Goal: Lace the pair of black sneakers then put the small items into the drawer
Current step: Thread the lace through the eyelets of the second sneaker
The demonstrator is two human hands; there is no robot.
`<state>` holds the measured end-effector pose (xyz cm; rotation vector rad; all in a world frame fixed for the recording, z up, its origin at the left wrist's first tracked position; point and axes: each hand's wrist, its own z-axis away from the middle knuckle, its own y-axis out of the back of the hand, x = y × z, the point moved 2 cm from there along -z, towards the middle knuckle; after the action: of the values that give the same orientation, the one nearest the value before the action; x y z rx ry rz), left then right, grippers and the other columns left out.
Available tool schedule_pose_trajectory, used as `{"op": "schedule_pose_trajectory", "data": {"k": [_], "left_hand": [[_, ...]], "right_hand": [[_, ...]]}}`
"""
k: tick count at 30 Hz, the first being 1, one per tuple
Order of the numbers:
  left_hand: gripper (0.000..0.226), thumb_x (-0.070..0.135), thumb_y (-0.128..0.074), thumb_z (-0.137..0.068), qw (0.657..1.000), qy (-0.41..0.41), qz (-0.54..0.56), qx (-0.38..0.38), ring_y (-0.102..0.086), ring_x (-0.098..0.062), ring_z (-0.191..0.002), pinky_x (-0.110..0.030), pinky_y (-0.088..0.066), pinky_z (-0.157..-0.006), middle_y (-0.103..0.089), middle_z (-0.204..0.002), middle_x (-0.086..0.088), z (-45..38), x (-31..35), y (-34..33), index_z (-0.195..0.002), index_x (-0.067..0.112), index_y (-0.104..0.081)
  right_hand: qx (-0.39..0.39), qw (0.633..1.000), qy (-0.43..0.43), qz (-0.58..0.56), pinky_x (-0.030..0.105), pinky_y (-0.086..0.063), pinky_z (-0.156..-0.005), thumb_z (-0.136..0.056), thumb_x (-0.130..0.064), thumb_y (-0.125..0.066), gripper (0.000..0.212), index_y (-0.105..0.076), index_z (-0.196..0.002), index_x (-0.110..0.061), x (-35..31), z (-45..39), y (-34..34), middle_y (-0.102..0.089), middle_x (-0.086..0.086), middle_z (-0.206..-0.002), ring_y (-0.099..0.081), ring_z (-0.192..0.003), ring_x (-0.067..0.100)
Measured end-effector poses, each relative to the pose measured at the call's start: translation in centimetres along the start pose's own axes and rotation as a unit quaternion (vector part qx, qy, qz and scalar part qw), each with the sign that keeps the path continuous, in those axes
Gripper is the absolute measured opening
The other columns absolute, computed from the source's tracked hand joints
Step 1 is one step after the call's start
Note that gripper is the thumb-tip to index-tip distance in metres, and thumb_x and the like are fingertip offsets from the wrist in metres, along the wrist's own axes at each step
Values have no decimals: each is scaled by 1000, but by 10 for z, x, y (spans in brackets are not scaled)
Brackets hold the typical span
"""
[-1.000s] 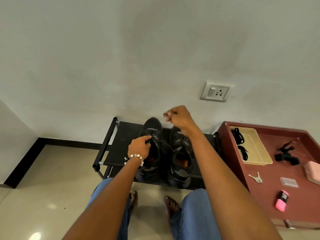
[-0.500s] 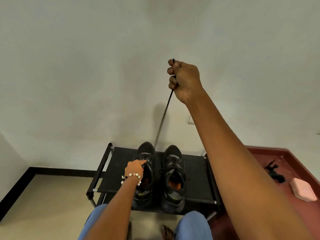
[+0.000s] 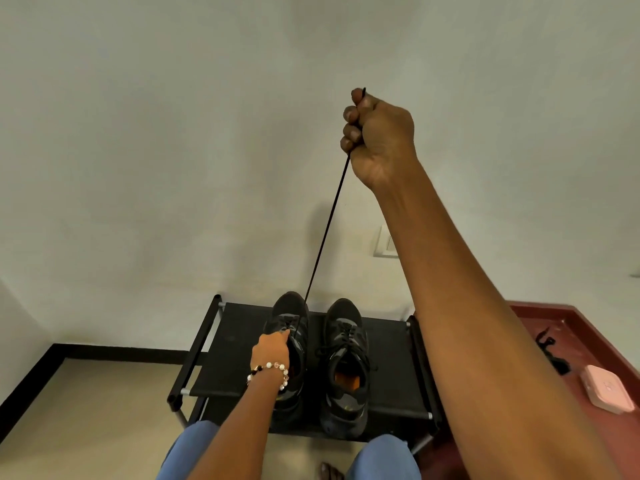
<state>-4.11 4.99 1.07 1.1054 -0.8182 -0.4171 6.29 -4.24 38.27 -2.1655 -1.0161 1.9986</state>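
I hold the lace (image 3: 329, 223) taut in my fisted right hand (image 3: 379, 140), high above the rack (image 3: 388, 344). My left hand (image 3: 273, 346) pinches the left sneaker (image 3: 289, 344) at its eyelets. Overpulling risks unthreading the lace; the right sneaker (image 3: 346, 362) stands beside it.

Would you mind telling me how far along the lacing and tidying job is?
Done, apparently: the right sneaker shows crossed laces. In hand: the right hand pulls a black lace taut from the left sneaker, which the left hand steadies. Left: the pink case still lies on the red top.
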Motion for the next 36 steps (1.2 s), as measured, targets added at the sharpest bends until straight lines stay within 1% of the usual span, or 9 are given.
{"op": "schedule_pose_trajectory", "data": {"k": [3,8,12,20,26,29,31,33,36], "left_hand": [[38,28,-29,-105,1000,-8,-5,4,-58,-27,-96,-27,-40,-74,-53,-120,-13,2,-1,-1,-134,17,-51],[41,22,-42,-102,999,-18,-5,-26,-58,-26,-107,-31,-48,-90,-56,-124,-11,-2,-5,11,-142,30,-45],[31,24,-61,-93,996,6,89,-16,-60,-27,-108,-36,-49,-94,-62,-121,-9,0,-17,13,-124,24,-64],[24,24,-80,-75,980,54,190,9,-67,-22,-93,-40,-53,-87,-72,-98,-2,8,-37,18,-98,25,-71],[19,23,-81,-76,978,51,204,-3,-68,-22,-91,-37,-54,-86,-72,-94,-4,4,-41,20,-92,17,-75],[15,22,-73,-84,975,68,213,-16,-63,-20,-70,-28,-50,-66,-69,-73,-7,4,-40,30,-75,10,-74],[27,25,-70,-86,962,98,250,-51,-54,-19,-60,-23,-44,-53,-58,-60,-6,5,-39,39,-70,4,-68],[27,26,-64,-92,925,143,332,-119,-54,-18,-61,-20,-43,-44,-57,-62,-5,8,-35,50,-78,2,-67],[24,29,-59,-95,884,162,410,-157,-62,-13,-62,-26,-43,-58,-66,-67,0,7,-29,68,-81,11,-66]], "right_hand": [[-3,999,15,-30,22,-26,-47,-103,-4,-36,34,-60,-79,-12,3,-1,1,-47,1,-60,-31,-41,9],[-26,999,28,-9,21,-38,-52,-104,-8,-42,24,-63,-91,-9,17,3,7,-53,1,-66,-42,-49,10],[-44,998,33,20,25,-49,-60,-103,-9,-46,18,-63,-97,-7,32,12,10,-64,6,-73,-56,-58,15],[-18,993,-40,106,29,-53,-68,-102,-14,-49,16,-63,-109,-8,108,34,47,-74,10,-93,-68,-73,20],[8,981,-133,139,26,-50,-72,-101,-9,-47,12,-60,-104,-8,202,60,82,-74,8,-87,-68,-78,18],[27,958,-176,225,30,-53,-84,-99,-10,-53,11,-63,-97,-11,252,76,104,-74,5,-91,-68,-87,16],[35,935,-204,288,36,-53,-87,-97,-11,-58,16,-67,-84,-15,277,87,121,-73,5,-90,-65,-85,16],[45,921,-236,308,42,-54,-88,-95,-12,-60,20,-68,-77,-15,295,96,135,-73,9,-87,-64,-81,17],[58,915,-264,301,43,-55,-89,-95,-11,-59,18,-68,-81,-15,307,103,147,-73,9,-87,-64,-80,17]]}}
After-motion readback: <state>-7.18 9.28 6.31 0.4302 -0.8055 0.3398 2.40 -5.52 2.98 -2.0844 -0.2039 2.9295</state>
